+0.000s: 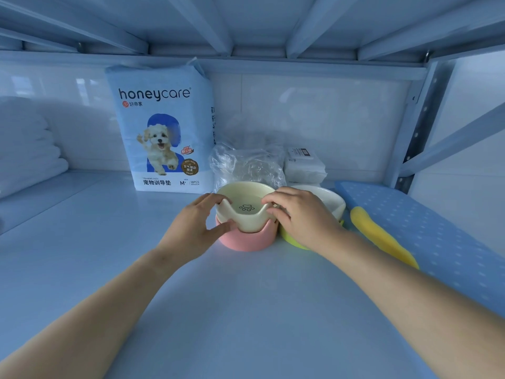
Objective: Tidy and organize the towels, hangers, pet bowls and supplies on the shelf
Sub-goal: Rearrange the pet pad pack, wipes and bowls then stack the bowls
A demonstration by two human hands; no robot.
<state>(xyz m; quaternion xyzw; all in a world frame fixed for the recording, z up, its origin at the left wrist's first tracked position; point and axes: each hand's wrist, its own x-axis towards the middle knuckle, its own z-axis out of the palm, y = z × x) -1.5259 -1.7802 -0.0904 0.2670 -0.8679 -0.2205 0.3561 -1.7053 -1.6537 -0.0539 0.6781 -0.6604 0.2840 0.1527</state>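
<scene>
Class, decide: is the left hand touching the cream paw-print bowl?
Touching. In the head view the left hand curls its fingers over the raised ear of the cream paw-print bowl, with the thumb against its side.

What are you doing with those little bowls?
A person is tidying pet things on a shelf. The left hand and right hand both grip the cream bowl, the one with the paw print, which sits nested in the pink bowl. Right beside them a white bowl rests on a green bowl. A pad pack stands behind, and folded towels are stacked at the far left.
</scene>
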